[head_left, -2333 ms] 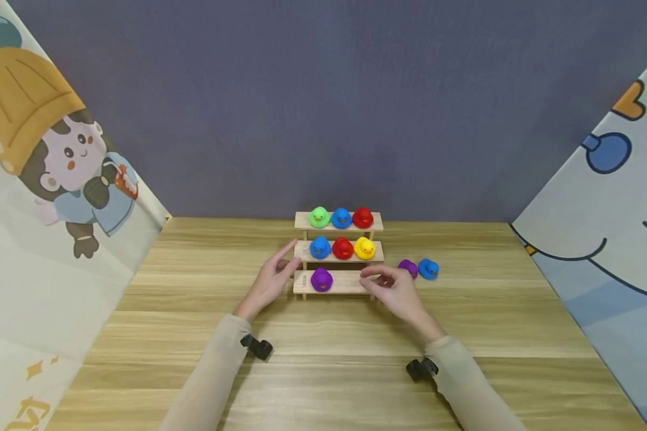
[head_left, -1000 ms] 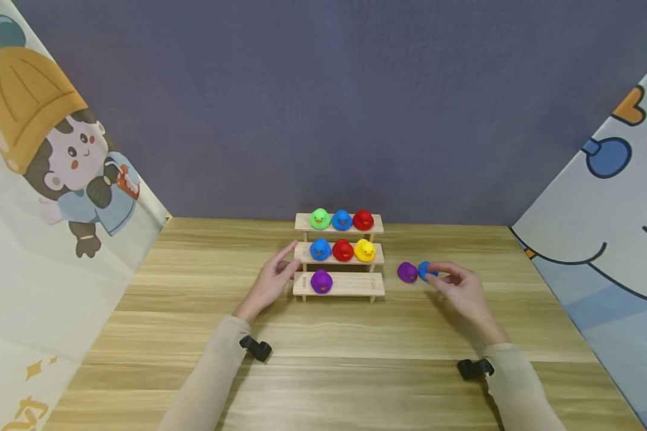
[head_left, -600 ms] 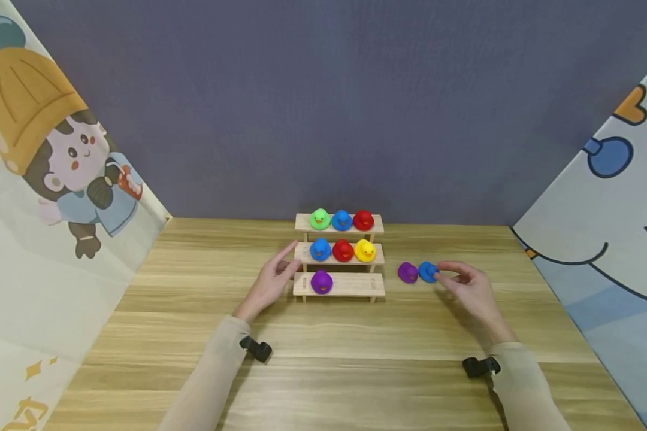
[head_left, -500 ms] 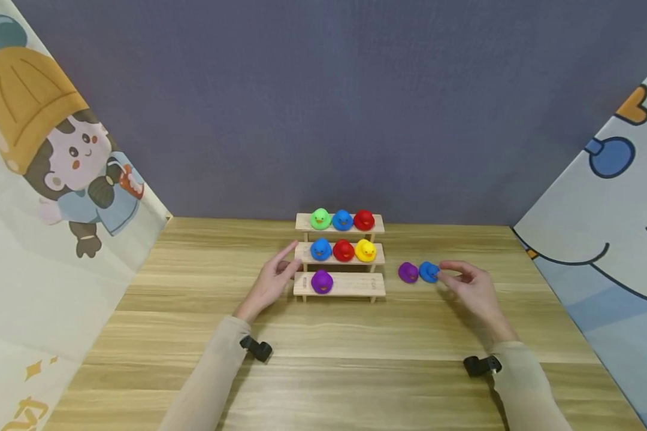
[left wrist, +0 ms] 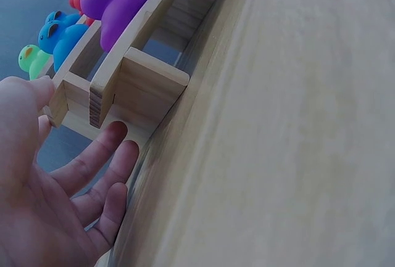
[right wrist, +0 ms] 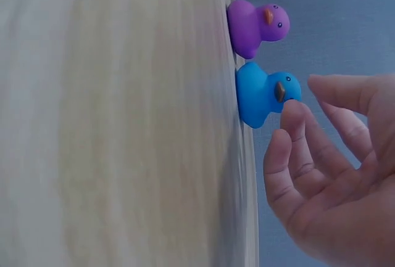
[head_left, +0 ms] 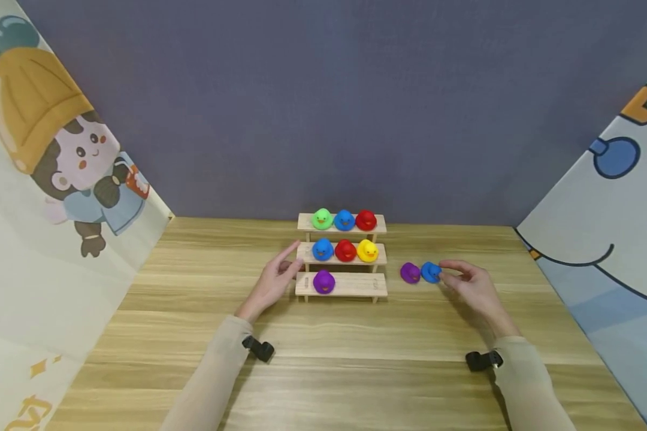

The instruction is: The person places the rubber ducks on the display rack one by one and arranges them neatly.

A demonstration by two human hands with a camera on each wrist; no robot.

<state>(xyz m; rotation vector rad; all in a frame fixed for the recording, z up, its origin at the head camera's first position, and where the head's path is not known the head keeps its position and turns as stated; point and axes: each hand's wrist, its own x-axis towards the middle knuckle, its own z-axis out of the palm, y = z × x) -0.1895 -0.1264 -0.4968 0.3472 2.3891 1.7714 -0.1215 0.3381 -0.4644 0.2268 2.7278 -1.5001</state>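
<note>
My right hand (head_left: 474, 290) is just right of a blue rubber duck (head_left: 430, 272) on the table. Its thumb and fingers are loosely bent and apart, with fingertips right at the duck's head (right wrist: 287, 87) in the right wrist view. Against that duck's left side sits a purple rubber duck (head_left: 410, 273). My left hand (head_left: 271, 284) is at the left end of a three-step wooden stand (head_left: 356, 284), fingers spread, thumb beside the middle step. The front step bears one purple duck (left wrist: 126, 8), left of its middle.
Blue (head_left: 322, 250), red (head_left: 345, 251) and yellow (head_left: 368, 251) ducks line the middle step. Green (head_left: 322, 219), blue (head_left: 344, 221) and red (head_left: 366, 221) ones line the top. A dark wall panel (head_left: 334, 120) rises behind the wooden table (head_left: 323, 383), with printed side panels.
My right hand has gone from the front step's right end to the blue duck, reached over it, then drawn back slightly right. My left hand stays by the stand.
</note>
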